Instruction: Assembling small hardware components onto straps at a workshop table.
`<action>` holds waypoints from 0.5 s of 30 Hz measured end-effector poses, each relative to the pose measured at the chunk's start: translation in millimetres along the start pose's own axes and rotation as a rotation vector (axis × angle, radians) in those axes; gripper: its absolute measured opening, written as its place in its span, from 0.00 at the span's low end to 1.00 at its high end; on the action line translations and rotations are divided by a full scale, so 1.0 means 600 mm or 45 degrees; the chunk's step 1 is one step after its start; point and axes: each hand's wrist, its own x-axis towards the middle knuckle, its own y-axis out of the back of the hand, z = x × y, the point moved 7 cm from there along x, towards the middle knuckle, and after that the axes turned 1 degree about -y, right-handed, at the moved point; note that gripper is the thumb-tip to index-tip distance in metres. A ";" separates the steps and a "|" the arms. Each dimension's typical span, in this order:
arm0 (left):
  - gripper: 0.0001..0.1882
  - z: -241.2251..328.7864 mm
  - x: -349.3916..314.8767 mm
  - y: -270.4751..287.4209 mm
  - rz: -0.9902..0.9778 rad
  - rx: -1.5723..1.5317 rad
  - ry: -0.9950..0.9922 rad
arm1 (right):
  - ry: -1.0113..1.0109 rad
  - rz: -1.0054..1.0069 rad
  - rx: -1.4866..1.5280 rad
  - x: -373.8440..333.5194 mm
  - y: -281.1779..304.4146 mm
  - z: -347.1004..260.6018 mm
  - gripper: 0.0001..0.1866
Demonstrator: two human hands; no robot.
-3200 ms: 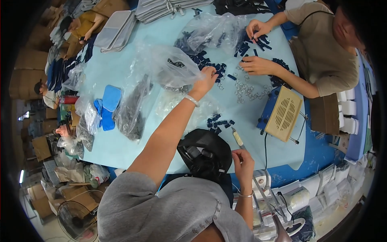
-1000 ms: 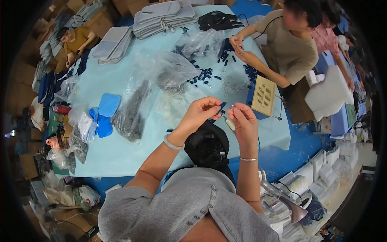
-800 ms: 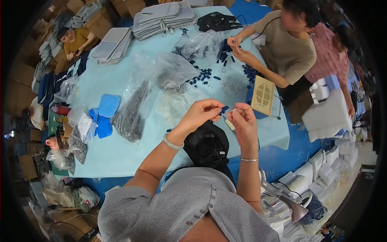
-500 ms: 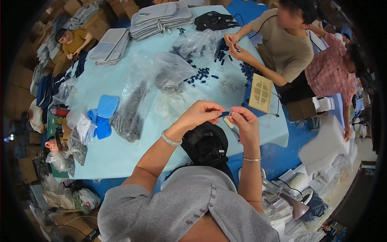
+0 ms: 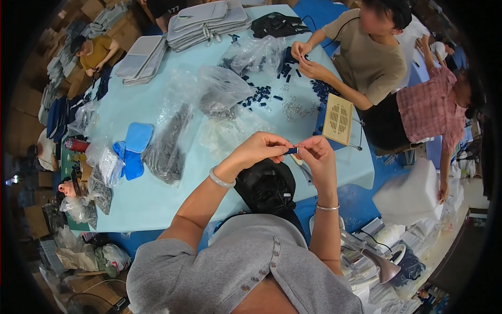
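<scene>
Head view: closest to us is a person in a gray shirt (image 5: 219, 277), with both hands up over the near edge of the pale blue tabletop (image 5: 141, 206). The left hand (image 5: 260, 148) and right hand (image 5: 318, 158) are close together, and their fingertips pinch one small dark blue strip (image 5: 293, 150) between them. Just under the hands sits a floppy black bag (image 5: 265, 183). Farther in, to the right, a box with a cream, slotted front (image 5: 338, 120) stands near a pile of little silver rings (image 5: 299, 110). More dark blue strips (image 5: 260, 96) lie loose beside the rings. On the left are two bright blue pouches (image 5: 139, 137) and a see-through bag of dark bits (image 5: 170, 154). Across the tabletop, a co-worker in a tan shirt (image 5: 374, 63) has both hands close together too. At the far end lie stacked gray cases (image 5: 206, 29).
</scene>
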 end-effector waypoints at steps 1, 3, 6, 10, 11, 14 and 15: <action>0.10 0.001 0.000 0.000 0.001 0.001 -0.003 | 0.020 0.023 -0.004 0.000 0.002 -0.002 0.05; 0.10 0.001 0.001 0.000 0.001 0.001 -0.005 | 0.005 0.036 -0.093 -0.001 0.006 0.000 0.05; 0.10 0.001 0.001 0.000 0.000 -0.009 -0.016 | -0.031 0.049 -0.191 -0.004 0.007 0.004 0.05; 0.10 -0.008 0.003 0.005 0.017 0.012 -0.004 | -0.079 0.029 -0.220 -0.008 0.005 0.008 0.08; 0.10 -0.009 0.003 0.005 0.018 0.015 -0.003 | -0.079 0.030 -0.220 -0.009 0.005 0.007 0.08; 0.10 -0.010 0.002 0.007 0.038 0.012 -0.005 | -0.097 0.014 -0.168 -0.012 0.002 0.006 0.10; 0.10 -0.010 0.001 0.007 0.038 0.012 -0.005 | -0.105 -0.002 -0.131 -0.013 0.001 0.007 0.10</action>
